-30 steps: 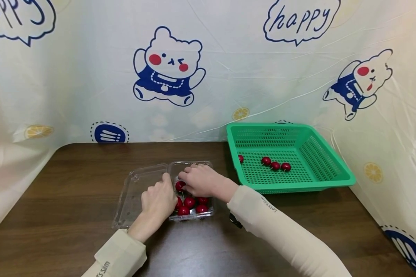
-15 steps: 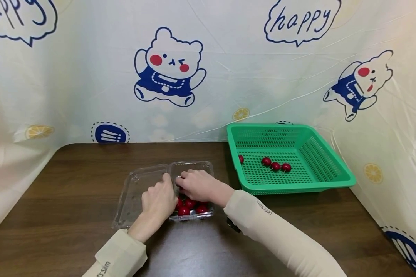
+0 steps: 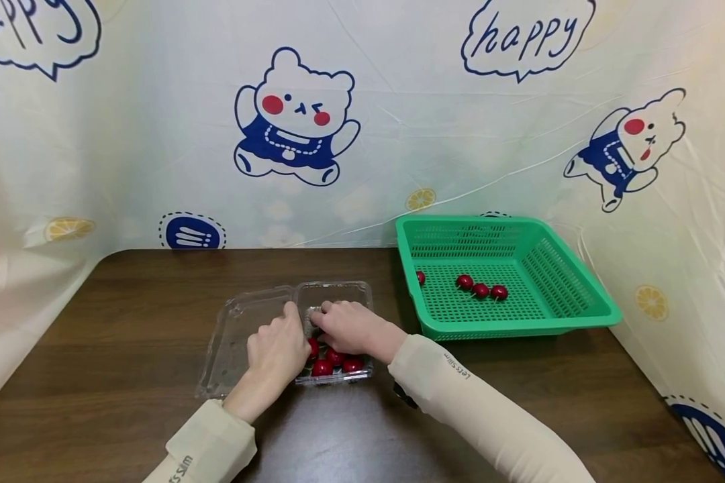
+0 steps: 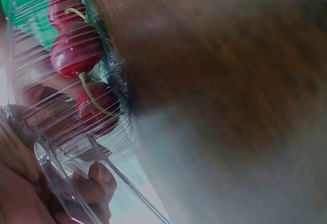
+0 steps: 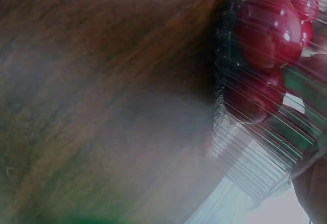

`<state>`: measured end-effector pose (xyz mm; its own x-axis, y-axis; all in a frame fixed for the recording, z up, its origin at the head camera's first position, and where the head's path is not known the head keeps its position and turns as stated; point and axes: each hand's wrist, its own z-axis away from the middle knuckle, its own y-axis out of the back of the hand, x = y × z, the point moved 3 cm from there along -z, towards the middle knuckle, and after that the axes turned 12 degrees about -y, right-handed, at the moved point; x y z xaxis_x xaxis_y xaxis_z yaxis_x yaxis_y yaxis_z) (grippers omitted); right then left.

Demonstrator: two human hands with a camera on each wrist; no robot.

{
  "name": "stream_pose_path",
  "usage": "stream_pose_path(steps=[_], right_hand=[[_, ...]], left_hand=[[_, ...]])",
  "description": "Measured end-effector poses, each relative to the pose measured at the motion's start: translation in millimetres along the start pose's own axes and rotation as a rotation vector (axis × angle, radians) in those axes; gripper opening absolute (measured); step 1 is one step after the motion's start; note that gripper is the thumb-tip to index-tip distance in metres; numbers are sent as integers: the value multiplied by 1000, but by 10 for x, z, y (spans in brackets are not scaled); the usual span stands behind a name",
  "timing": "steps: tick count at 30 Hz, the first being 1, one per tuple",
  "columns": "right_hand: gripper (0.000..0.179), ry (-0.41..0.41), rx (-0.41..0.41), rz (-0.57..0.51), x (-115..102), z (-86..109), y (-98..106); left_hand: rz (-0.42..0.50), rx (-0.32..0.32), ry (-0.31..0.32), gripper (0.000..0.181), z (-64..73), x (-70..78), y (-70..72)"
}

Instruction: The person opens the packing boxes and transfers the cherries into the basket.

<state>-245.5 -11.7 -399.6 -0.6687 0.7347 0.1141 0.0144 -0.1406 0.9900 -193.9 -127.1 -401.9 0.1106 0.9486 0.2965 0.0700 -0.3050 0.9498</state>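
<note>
In the head view a clear plastic fruit box (image 3: 341, 293) lies on the table, its lid (image 3: 232, 342) folded out to the left. My left hand (image 3: 276, 350) grips the box at the hinge side; the left wrist view shows fingers (image 4: 102, 175) curled by the clear edge. My right hand (image 3: 353, 327) reaches into the box from the right, fingers bent downward. Its fingertips are covered, so whether they pinch a cherry cannot be told. Several dark red cherries (image 3: 322, 367) sit toward the near end. Both wrist views show cherries (image 4: 76, 50) through the ribbed wall (image 5: 255, 178).
A green slotted basket (image 3: 519, 327) stands at the back right, with several cherries (image 3: 480, 290) on its floor. Dark wooden table (image 3: 127, 349) surrounds the box. Behind hangs a printed curtain (image 3: 399, 121) touching the table's back edge.
My right hand has drawn back toward the box's middle, covering a cherry visible before. Cherries at the near end have shifted slightly. My left hand stays in place.
</note>
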Motion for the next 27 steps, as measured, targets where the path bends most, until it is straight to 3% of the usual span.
stream_pose_path(steps=[27], right_hand=[[23, -111, -19, 7, -5, 13, -100]], left_hand=[[-1, 17, -3, 23, 6, 7, -11]])
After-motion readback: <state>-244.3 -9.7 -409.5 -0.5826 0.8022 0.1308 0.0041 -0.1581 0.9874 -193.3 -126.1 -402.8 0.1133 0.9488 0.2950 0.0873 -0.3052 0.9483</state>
